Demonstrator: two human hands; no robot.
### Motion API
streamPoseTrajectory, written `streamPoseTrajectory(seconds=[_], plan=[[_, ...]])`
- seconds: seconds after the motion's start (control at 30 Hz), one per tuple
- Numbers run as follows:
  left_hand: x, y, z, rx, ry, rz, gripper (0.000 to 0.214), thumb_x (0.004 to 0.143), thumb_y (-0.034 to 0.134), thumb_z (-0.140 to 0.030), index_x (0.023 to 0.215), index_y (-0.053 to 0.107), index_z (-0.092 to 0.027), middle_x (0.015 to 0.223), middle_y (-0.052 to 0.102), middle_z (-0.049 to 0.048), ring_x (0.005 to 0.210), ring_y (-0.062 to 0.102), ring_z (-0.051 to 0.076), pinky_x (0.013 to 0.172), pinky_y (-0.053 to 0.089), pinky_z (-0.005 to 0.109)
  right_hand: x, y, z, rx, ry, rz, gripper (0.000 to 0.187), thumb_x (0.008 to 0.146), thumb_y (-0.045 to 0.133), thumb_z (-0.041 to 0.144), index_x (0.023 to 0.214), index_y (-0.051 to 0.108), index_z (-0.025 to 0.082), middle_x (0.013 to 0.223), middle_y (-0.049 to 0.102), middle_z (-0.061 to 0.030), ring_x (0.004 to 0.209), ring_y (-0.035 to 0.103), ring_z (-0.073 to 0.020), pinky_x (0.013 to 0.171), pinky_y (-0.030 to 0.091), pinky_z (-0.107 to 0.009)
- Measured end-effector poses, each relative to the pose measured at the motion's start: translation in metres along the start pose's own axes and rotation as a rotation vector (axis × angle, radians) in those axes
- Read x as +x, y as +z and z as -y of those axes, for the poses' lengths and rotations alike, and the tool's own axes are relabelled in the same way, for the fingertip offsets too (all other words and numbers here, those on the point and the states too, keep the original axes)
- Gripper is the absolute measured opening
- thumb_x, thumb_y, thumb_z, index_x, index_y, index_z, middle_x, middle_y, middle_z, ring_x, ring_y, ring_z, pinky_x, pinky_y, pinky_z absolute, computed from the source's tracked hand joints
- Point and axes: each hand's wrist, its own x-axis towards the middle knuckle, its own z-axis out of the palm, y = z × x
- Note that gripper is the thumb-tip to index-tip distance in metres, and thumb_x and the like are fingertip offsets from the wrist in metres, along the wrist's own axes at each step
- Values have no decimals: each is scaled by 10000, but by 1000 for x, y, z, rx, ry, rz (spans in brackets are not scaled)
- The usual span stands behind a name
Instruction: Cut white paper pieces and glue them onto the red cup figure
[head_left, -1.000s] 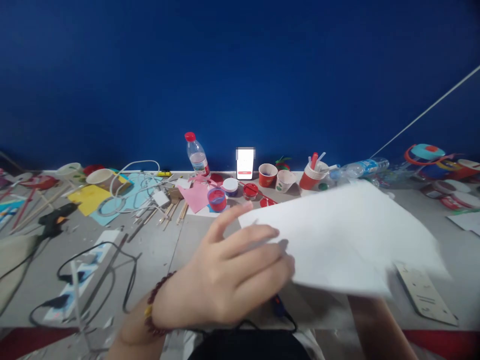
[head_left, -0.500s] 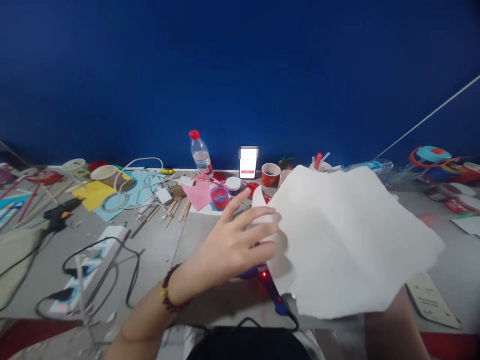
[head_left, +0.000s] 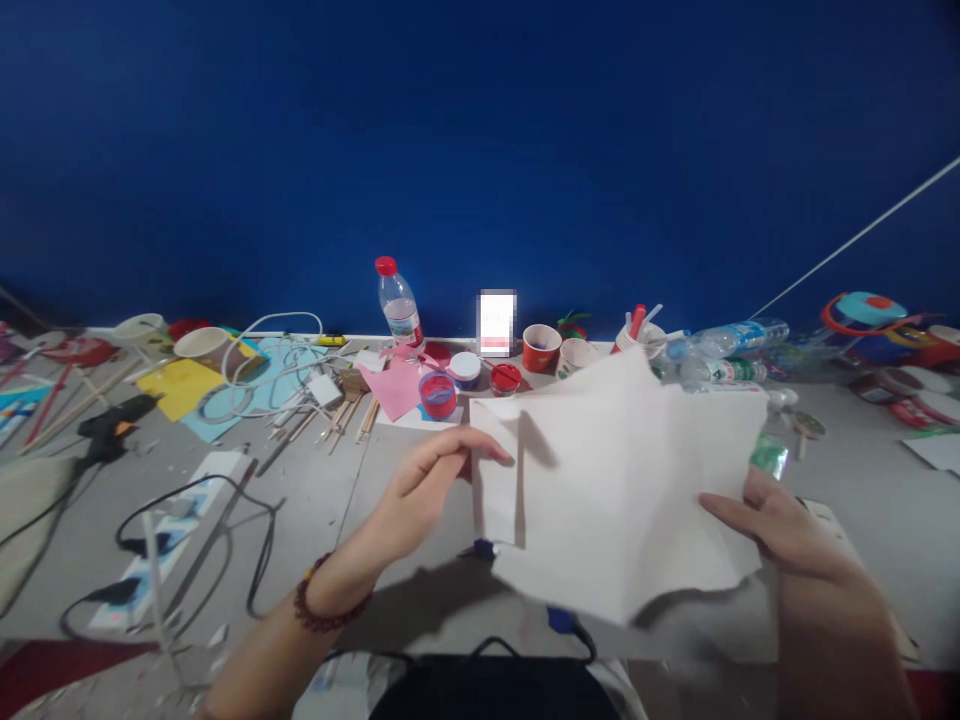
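The far right edge of the large, creased white paper sheet (head_left: 577,500) has drawn inward since the earlier frame, baring a green-labelled clear plastic bottle (head_left: 724,371). The sheet hangs above the table, spanning between both hands, neither clearly nearer; its main crease runs away from the body. The left hand (head_left: 420,490) seems to pinch the narrow folded flap at its left; the right hand (head_left: 799,535) grips the opposite edge, thumb on top. Beyond stand a clear tub of red paint (head_left: 438,408), an orange paper cup (head_left: 538,357), contents unclear, and a red-capped plastic bottle (head_left: 399,310), part-filled.
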Motion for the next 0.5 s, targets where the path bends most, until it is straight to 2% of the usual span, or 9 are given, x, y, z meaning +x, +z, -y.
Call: streamPoseTrajectory(seconds=[0.07, 0.1, 0.17, 0.27, 0.33, 0.4, 0.5], plan=[[-5, 0, 0, -134, -119, 3, 246, 952, 466, -244, 1021, 701, -221, 1017, 688, 72, 842, 637, 171, 702, 539, 276, -6, 12, 5, 124, 66, 61, 411, 490, 877, 322, 863, 726, 239, 773, 774, -75, 607, 716, -287, 514, 580, -334], [-7, 0, 0, -165, -153, -15, 208, 922, 530, -275, 1053, 682, -220, 1037, 681, 70, 775, 629, 153, 645, 528, 255, -8, 17, 8, 179, 74, 61, 402, 494, 877, 307, 861, 726, 238, 775, 776, -58, 617, 719, -260, 533, 584, -302], [-10, 2, -1, -170, -222, -38, 267, 856, 640, -303, 1113, 636, -229, 1022, 667, 54, 613, 584, 98, 528, 491, 216, -11, 26, 13, 241, 62, 19, 371, 486, 877, 275, 823, 733, 224, 758, 776, -36, 617, 718, -224, 545, 582, -253], [-13, 6, -1, -161, -375, 6, 351, 862, 647, -337, 1191, 569, -240, 692, 592, -38, 397, 444, 49, 368, 373, 171, -10, 31, 20, 243, 89, 4, 334, 459, 878, 250, 764, 749, 204, 730, 773, -31, 599, 715, -223, 525, 583, -246], [-13, 6, -1, -164, -434, 22, 340, 884, 619, -357, 1193, 563, -228, 534, 473, -85, 347, 403, 52, 325, 306, 154, -7, 32, 23, 203, 78, 3, 311, 445, 878, 262, 725, 760, 194, 709, 770, -36, 580, 710, -235, 494, 578, -254], [-11, 6, 0, -166, -451, -15, 318, 880, 625, -357, 1162, 580, -217, 497, 439, -95, 332, 386, 49, 309, 267, 145, -5, 31, 25, 136, 32, -5, 265, 444, 874, 291, 659, 761, 184, 676, 761, -45, 584, 711, -252, 477, 574, -261], [-4, 6, 2, -201, -416, -141, 330, 836, 682, -322, 1140, 601, -218, 617, 578, -49, 394, 456, 48, 337, 322, 141, -3, 30, 27, 28, -58, -50, 234, 449, 862, 345, 571, 745, 182, 652, 752, -58, 635, 720, -283, 493, 577, -277]])
